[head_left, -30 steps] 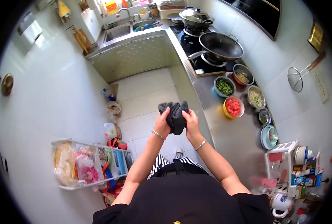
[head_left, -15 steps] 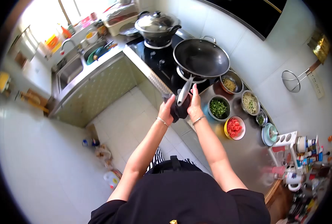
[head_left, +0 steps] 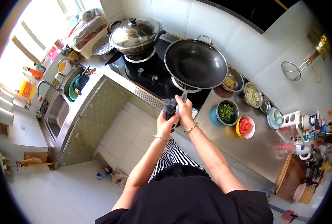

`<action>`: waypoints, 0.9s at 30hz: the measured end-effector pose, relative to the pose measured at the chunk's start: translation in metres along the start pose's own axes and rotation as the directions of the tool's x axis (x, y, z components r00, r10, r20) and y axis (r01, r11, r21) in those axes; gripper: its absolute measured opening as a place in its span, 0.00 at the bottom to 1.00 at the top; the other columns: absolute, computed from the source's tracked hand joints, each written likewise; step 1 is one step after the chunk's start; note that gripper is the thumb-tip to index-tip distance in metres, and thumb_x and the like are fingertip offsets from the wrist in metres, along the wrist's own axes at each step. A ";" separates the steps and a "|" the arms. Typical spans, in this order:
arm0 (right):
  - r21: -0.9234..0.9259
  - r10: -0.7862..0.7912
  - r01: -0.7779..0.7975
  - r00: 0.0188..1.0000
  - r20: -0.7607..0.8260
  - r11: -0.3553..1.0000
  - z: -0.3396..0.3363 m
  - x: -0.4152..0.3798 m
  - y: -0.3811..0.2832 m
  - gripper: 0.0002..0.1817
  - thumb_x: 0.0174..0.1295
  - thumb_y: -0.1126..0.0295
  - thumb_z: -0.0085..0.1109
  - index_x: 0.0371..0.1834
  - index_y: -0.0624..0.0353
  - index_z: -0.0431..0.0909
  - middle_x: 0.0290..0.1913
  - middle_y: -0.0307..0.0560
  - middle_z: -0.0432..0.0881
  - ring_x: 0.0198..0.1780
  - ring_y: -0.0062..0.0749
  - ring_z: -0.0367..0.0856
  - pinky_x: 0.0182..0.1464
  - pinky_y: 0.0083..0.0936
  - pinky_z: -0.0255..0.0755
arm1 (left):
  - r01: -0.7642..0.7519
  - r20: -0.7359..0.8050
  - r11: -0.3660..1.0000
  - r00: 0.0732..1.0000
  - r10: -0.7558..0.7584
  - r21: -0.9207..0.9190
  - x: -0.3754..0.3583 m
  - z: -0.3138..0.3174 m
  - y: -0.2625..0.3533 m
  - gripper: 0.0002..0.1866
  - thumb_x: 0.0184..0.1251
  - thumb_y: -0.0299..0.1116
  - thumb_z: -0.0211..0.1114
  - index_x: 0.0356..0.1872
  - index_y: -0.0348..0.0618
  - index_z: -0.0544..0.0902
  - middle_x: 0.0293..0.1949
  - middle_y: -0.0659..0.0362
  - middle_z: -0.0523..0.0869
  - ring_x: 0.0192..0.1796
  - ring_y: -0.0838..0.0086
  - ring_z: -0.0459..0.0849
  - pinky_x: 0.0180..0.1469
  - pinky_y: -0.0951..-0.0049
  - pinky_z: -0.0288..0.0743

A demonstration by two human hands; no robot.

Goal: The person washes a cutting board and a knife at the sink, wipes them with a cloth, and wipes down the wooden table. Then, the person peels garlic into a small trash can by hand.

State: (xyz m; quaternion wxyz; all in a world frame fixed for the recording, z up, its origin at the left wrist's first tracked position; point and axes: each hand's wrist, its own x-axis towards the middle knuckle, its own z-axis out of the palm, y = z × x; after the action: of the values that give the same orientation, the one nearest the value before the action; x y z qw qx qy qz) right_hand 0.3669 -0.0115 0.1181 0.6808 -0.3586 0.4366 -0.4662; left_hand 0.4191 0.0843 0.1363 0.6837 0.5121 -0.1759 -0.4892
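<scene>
My left hand (head_left: 166,125) is closed on a dark grey cloth (head_left: 169,108), low in front of the stove. Beside it, touching, my right hand (head_left: 186,110) is wrapped round the cloth's right side, near the wok handle (head_left: 184,95); its exact hold is partly hidden. The empty black wok (head_left: 196,63) sits on the right burner, its handle pointing toward me. A lidded pot (head_left: 136,34) stands on the left burner. Right of the wok are bowls of chopped greens (head_left: 226,111), red pieces (head_left: 245,126), yellowish bits (head_left: 230,81) and pale shreds (head_left: 252,95).
The sink (head_left: 57,114) is at the left, with a green basin (head_left: 73,87) beside it. A white rack (head_left: 290,120) and bottles stand on the right counter (head_left: 254,158). A strainer (head_left: 292,71) hangs on the wall. Bags lie on the floor (head_left: 117,142).
The view has shifted, showing more of the sink. My hands have drawn closer together, and the cloth is now bunched between them; my right hand's fingers have curled in.
</scene>
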 end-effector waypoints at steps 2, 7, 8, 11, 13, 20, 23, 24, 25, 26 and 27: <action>-0.005 -0.033 0.033 0.999 0.004 0.999 0.011 0.006 0.017 0.12 0.60 0.64 0.61 0.31 0.62 0.73 0.28 0.35 0.74 0.27 0.17 0.68 0.30 0.19 0.65 | -0.020 0.003 1.000 1.000 0.020 -0.022 0.012 -0.016 0.001 0.21 0.51 0.21 0.66 0.50 0.38 0.76 0.44 0.62 0.81 0.45 0.77 0.78 0.51 0.76 0.70; 0.065 -0.021 0.024 0.999 -0.035 0.998 0.041 0.011 0.030 0.10 0.62 0.65 0.59 0.34 0.60 0.72 0.30 0.35 0.74 0.30 0.17 0.71 0.33 0.18 0.67 | -0.035 -0.025 0.999 0.999 0.034 -0.023 0.025 -0.032 0.024 0.21 0.52 0.22 0.66 0.50 0.39 0.76 0.44 0.63 0.81 0.45 0.78 0.78 0.50 0.77 0.71; 0.060 -0.028 0.031 0.998 -0.049 0.998 0.043 0.012 0.033 0.10 0.62 0.65 0.59 0.35 0.60 0.72 0.31 0.36 0.74 0.31 0.17 0.71 0.34 0.18 0.67 | -0.032 -0.023 0.999 0.999 0.032 -0.018 0.027 -0.035 0.025 0.21 0.52 0.22 0.66 0.50 0.39 0.76 0.44 0.63 0.81 0.45 0.78 0.78 0.50 0.77 0.71; 0.061 -0.011 0.014 0.999 -0.046 0.998 0.045 0.016 0.037 0.11 0.61 0.65 0.60 0.36 0.61 0.72 0.32 0.37 0.75 0.32 0.18 0.72 0.36 0.18 0.68 | -0.021 -0.009 1.000 1.000 0.021 0.006 0.034 -0.040 0.027 0.21 0.52 0.21 0.66 0.51 0.39 0.76 0.44 0.63 0.81 0.46 0.78 0.78 0.51 0.77 0.70; 0.057 -0.018 0.021 0.999 -0.051 0.998 0.047 0.014 0.033 0.10 0.62 0.65 0.59 0.35 0.61 0.73 0.32 0.36 0.75 0.32 0.18 0.71 0.35 0.18 0.67 | 0.009 0.015 1.000 1.000 -0.008 -0.018 0.039 -0.047 0.019 0.23 0.52 0.21 0.65 0.53 0.38 0.75 0.46 0.62 0.80 0.48 0.77 0.78 0.54 0.76 0.69; -0.016 0.013 -0.015 0.991 -0.132 1.000 0.051 0.012 0.027 0.16 0.63 0.57 0.57 0.37 0.61 0.74 0.33 0.37 0.75 0.34 0.19 0.72 0.39 0.19 0.68 | 0.045 0.150 0.998 0.987 -0.051 0.046 0.047 -0.058 0.027 0.24 0.54 0.24 0.66 0.55 0.39 0.74 0.46 0.62 0.80 0.47 0.78 0.77 0.52 0.77 0.70; 0.244 0.160 -0.142 0.986 -0.057 0.959 0.040 0.004 0.032 0.30 0.63 0.42 0.47 0.48 0.61 0.73 0.41 0.47 0.76 0.43 0.28 0.73 0.48 0.26 0.68 | 0.143 0.104 0.989 0.985 -0.138 -0.040 0.049 -0.073 0.032 0.19 0.59 0.34 0.67 0.50 0.39 0.75 0.42 0.62 0.81 0.43 0.79 0.77 0.46 0.78 0.72; 0.365 0.174 -0.138 0.982 -0.069 0.921 0.036 0.001 0.047 0.28 0.63 0.46 0.49 0.51 0.63 0.72 0.41 0.47 0.75 0.42 0.29 0.75 0.46 0.26 0.70 | 0.243 0.074 0.965 0.969 -0.236 -0.103 0.055 -0.092 0.018 0.17 0.61 0.35 0.65 0.48 0.39 0.76 0.41 0.61 0.82 0.41 0.79 0.78 0.44 0.77 0.74; 0.408 0.131 -0.111 0.991 -0.022 0.906 0.039 -0.012 0.050 0.26 0.62 0.49 0.52 0.48 0.64 0.72 0.44 0.48 0.75 0.42 0.32 0.76 0.49 0.28 0.72 | 0.264 0.042 0.959 0.964 -0.261 -0.107 0.058 -0.109 0.012 0.15 0.62 0.36 0.64 0.46 0.39 0.76 0.39 0.61 0.82 0.39 0.79 0.79 0.42 0.76 0.75; 0.117 0.001 0.015 0.991 -0.132 0.993 0.036 -0.012 0.083 0.22 0.62 0.53 0.52 0.47 0.63 0.70 0.48 0.48 0.75 0.45 0.36 0.78 0.53 0.32 0.73 | 0.274 -0.003 0.951 0.961 -0.277 -0.146 0.058 -0.126 0.013 0.14 0.63 0.36 0.63 0.45 0.39 0.76 0.38 0.61 0.82 0.38 0.79 0.80 0.41 0.76 0.75; 0.363 0.253 -0.205 0.963 -0.090 0.909 0.037 -0.022 0.105 0.22 0.64 0.52 0.50 0.48 0.61 0.68 0.52 0.50 0.75 0.52 0.37 0.77 0.59 0.36 0.70 | 0.310 -0.025 0.920 0.945 -0.325 -0.241 0.058 -0.146 0.016 0.12 0.64 0.36 0.62 0.43 0.39 0.77 0.36 0.61 0.83 0.37 0.78 0.80 0.41 0.76 0.75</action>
State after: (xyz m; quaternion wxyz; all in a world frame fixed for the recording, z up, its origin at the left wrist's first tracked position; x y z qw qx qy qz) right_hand 0.4306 0.0447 0.0427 0.7527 -0.1454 0.4305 -0.4764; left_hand 0.5616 0.1117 0.0747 0.6562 0.4653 -0.0095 -0.5940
